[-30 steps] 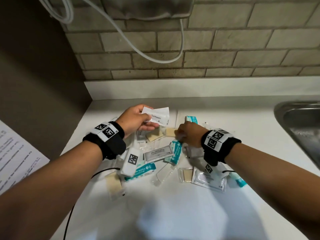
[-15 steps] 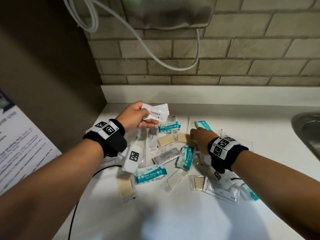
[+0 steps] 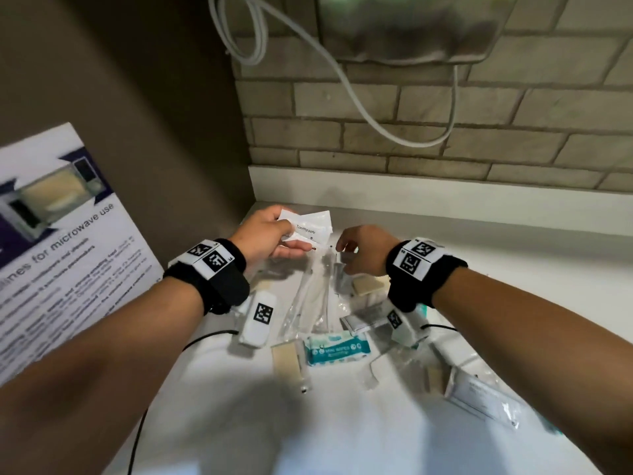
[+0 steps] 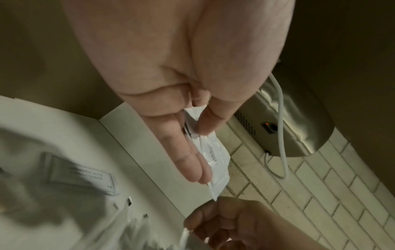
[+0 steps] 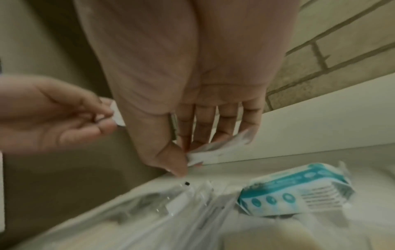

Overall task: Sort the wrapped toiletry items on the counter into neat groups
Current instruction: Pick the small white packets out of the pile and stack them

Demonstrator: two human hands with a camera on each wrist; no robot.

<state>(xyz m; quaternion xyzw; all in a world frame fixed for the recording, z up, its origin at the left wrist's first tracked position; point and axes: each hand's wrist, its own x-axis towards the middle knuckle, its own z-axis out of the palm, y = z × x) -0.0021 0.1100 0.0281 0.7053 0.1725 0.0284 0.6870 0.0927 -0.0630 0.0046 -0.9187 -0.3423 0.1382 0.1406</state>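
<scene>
Pinching toothpaste sachets (image 3: 310, 228), left hand (image 3: 263, 234) | right hand (image 3: 364, 248) pinching white packet (image 5: 215, 148)

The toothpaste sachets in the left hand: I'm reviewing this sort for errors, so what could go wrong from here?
1. The left hand only pinches one end of the toothpaste sachets; adding another could make them fan out or slip.
2. The right hand holds its white sachet by a corner; it may drop into the pile.
3. Both forearms hang over the loose packets, and the wipes pack could get swept aside.
</scene>
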